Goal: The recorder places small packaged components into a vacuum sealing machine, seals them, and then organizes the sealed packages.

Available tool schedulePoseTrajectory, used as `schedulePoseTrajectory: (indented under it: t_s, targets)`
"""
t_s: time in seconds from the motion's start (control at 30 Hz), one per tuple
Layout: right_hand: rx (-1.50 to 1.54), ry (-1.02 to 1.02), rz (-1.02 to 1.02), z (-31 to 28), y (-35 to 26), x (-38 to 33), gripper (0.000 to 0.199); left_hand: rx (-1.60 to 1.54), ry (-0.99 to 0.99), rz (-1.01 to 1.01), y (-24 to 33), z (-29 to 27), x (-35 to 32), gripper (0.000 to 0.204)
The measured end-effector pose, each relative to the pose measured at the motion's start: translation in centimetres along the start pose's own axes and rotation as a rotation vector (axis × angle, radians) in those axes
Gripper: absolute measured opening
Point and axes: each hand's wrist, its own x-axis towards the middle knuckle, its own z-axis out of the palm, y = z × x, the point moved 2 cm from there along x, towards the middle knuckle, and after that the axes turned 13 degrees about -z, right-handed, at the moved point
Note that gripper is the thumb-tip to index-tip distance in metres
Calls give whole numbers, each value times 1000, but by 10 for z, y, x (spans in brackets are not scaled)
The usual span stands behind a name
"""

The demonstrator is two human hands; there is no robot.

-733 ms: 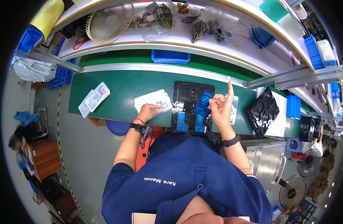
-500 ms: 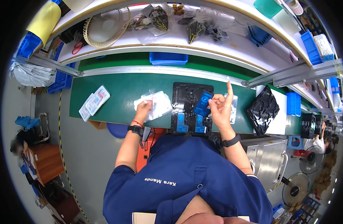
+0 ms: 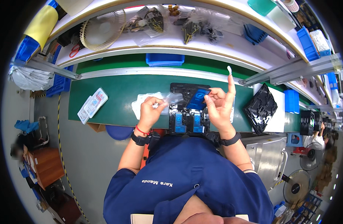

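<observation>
In my right hand [image 3: 222, 106] is a flat blue battery [image 3: 196, 100] with a round lightning mark, pinched between thumb and fingers. That hand's index finger points up, a white cover on its tip. My left hand [image 3: 152, 109] pinches a clear plastic bag [image 3: 174, 98], whose far end reaches to the battery's left edge; whether they touch I cannot tell. Below both is a black moulded tray [image 3: 177, 89] with two more blue batteries, the left one [image 3: 180, 123] and the right one [image 3: 196, 123], in its near slots. White packets [image 3: 139, 105] lie partly behind my left hand.
Two white packs [image 3: 96, 102] lie on the green bench [image 3: 123, 87] at the left. Black trays [image 3: 261, 110] are stacked at the right, near a blue bin [image 3: 291, 101]. A shelf [image 3: 231, 56] with bagged parts spans the back, above another blue bin [image 3: 165, 59].
My left hand has lifted from the white packets and moved right with the clear bag, up to the battery. My right hand has shifted slightly and tilted the battery.
</observation>
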Motion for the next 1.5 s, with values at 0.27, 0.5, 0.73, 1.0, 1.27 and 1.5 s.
schedulePoseTrajectory:
  t_s: [0.27,0.5,0.73,1.0,1.27,1.5]
  targets:
    - [-239,-94,-296,-2,10,-11,68,32,-226,233,34,23,-11,9]
    - [-14,3,-104,-6,12,-15,71,-228,-502,-75,32,35,-12,15]
    - [-103,-10,-141,-8,9,-11,63,-446,-680,-152,34,45,-11,29]
    - [-369,-7,-239,-15,-12,-15,34,-1243,-693,-104,51,47,1,39]
    - [-392,-91,-18,0,14,-37,15,-1536,-627,-232,64,57,4,47]
    - [-491,38,-15,2,24,-36,27,-1560,-638,-252,71,70,1,48]
